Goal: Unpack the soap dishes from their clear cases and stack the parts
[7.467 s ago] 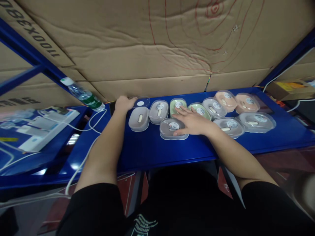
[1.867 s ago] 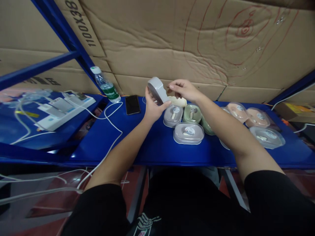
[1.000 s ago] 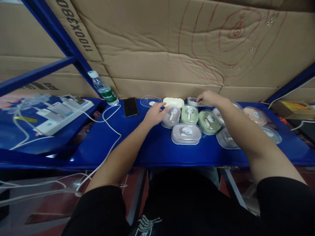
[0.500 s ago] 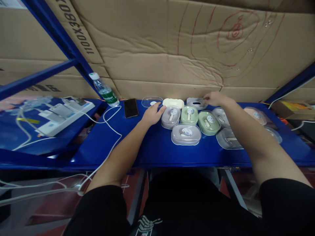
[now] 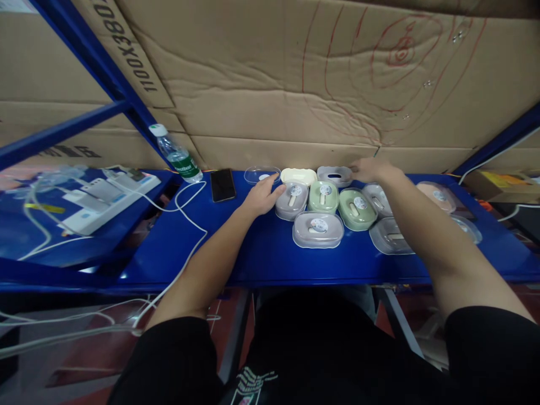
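My left hand (image 5: pixel 265 197) has its fingers apart beside the left end of a cream oval box without a lid (image 5: pixel 298 177). Its fingertips overlap the edge of a clear lid (image 5: pixel 258 174). My right hand (image 5: pixel 372 168) is at the right end of a grey box with a dark slot (image 5: pixel 334 176), its fingers bent against that end. The cream and grey boxes stand side by side at the back. In front of them are a lidded grey box (image 5: pixel 291 201), two green ones (image 5: pixel 323 197) and another grey one (image 5: pixel 318 229), with round stickers.
More lidded boxes (image 5: pixel 390 236) lie under and beyond my right forearm, including a peach one (image 5: pixel 436 197). On the left are a phone (image 5: pixel 223 185), a water bottle (image 5: pixel 181 160), a white cable (image 5: pixel 192 219) and a power strip (image 5: pixel 112 202). Cardboard (image 5: pixel 253 124) walls the back.
The slotted grey box has slid slightly left, closing the gap to the cream box. My right hand stays at its end; my left hand has barely moved.
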Demonstrator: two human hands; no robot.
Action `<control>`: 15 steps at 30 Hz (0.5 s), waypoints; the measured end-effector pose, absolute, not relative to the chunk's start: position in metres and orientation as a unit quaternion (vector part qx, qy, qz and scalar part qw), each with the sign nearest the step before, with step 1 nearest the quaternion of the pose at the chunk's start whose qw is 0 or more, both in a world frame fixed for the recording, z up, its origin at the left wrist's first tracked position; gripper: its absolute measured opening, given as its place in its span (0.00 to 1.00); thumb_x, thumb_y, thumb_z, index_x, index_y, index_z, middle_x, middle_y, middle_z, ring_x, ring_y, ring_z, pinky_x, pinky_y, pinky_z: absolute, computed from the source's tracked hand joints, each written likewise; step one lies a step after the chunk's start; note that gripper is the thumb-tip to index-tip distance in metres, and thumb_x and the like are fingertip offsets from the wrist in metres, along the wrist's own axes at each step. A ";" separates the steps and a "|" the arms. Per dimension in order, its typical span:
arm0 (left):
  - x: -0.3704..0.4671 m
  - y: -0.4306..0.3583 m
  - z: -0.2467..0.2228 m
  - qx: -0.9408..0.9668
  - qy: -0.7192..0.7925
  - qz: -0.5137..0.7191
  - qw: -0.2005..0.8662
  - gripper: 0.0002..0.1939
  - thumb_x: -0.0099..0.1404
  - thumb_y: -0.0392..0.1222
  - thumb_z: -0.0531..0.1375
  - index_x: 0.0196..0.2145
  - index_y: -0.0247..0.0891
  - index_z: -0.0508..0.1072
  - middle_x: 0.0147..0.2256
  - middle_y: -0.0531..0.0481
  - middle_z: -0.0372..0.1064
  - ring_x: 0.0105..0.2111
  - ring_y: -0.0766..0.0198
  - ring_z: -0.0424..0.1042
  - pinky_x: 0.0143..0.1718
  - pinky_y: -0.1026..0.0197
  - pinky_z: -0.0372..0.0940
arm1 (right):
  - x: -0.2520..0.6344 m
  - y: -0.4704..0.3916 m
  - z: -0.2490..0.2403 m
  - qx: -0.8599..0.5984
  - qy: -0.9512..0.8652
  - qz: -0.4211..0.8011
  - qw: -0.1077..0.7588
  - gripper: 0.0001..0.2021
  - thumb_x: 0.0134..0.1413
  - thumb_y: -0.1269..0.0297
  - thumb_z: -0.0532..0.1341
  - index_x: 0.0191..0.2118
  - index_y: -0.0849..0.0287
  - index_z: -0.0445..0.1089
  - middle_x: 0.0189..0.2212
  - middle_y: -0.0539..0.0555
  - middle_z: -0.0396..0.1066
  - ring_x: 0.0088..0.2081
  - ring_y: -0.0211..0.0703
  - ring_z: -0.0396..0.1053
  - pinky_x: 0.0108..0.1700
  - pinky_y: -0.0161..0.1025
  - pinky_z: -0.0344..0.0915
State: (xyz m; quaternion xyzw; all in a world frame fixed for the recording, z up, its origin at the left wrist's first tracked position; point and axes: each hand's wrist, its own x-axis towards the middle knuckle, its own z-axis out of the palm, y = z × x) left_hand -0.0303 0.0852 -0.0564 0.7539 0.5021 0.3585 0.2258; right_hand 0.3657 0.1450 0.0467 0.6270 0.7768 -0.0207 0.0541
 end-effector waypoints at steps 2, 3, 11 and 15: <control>-0.029 0.081 -0.050 0.762 0.503 0.358 0.195 0.40 0.77 0.67 0.57 0.69 0.31 0.76 0.72 0.27 0.70 0.76 0.35 0.67 0.80 0.36 0.53 | 0.352 0.120 0.063 0.652 0.755 0.009 0.072 0.30 0.73 0.47 0.66 0.72 0.57 0.77 0.67 0.71 0.79 0.67 0.75 0.77 0.64 0.60 0.76; -0.029 0.078 -0.047 0.768 0.503 0.355 0.177 0.38 0.77 0.67 0.56 0.68 0.32 0.77 0.71 0.28 0.73 0.74 0.35 0.68 0.80 0.36 0.54 | 0.343 0.105 0.071 0.644 0.762 0.019 0.066 0.31 0.74 0.48 0.65 0.74 0.56 0.74 0.68 0.69 0.78 0.68 0.74 0.77 0.64 0.59 0.75; -0.012 0.048 -0.023 0.791 0.546 0.232 0.149 0.41 0.71 0.71 0.66 0.69 0.39 0.77 0.66 0.34 0.76 0.65 0.36 0.76 0.69 0.37 0.70 | 0.270 -0.012 0.082 0.475 0.879 -0.007 -0.037 0.31 0.75 0.46 0.63 0.76 0.51 0.72 0.68 0.61 0.80 0.66 0.69 0.79 0.64 0.59 0.75; -0.001 0.039 -0.021 0.790 0.566 0.189 0.136 0.43 0.65 0.72 0.70 0.68 0.44 0.78 0.69 0.33 0.73 0.66 0.29 0.75 0.69 0.32 0.69 | 0.256 -0.021 0.058 0.439 0.895 -0.056 -0.060 0.28 0.74 0.49 0.65 0.73 0.52 0.74 0.65 0.61 0.82 0.64 0.68 0.80 0.64 0.61 0.74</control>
